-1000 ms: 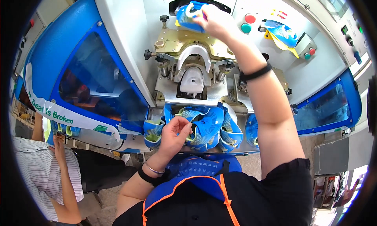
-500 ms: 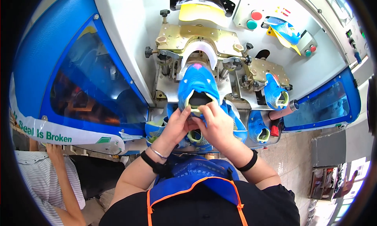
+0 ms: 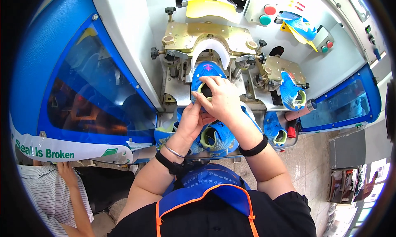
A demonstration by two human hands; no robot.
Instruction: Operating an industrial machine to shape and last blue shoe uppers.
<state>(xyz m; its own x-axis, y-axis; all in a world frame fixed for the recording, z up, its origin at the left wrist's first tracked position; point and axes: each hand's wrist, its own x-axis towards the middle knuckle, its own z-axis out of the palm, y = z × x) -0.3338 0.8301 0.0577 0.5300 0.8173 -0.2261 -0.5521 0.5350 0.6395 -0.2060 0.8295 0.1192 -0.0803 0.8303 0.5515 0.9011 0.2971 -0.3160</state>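
A blue shoe upper (image 3: 207, 72) with a pale green collar sits on the mould at the middle of the machine, under a white curved former (image 3: 210, 50). My right hand (image 3: 218, 99) lies over its opening, fingers gripping the collar. My left hand (image 3: 190, 120) holds the same upper from below on its left side. Most of the upper's rear is hidden by both hands.
Several more blue uppers (image 3: 218, 138) lie in the tray below my hands, one (image 3: 293, 95) stands on a right-hand station and one (image 3: 299, 29) hangs at the upper right. Red and green buttons (image 3: 267, 14) sit above. A person in a striped shirt (image 3: 49, 191) sits at lower left.
My right hand brought an upper down from the top of the machine. Both hands then pushed it further up onto the central mould, under the white former.
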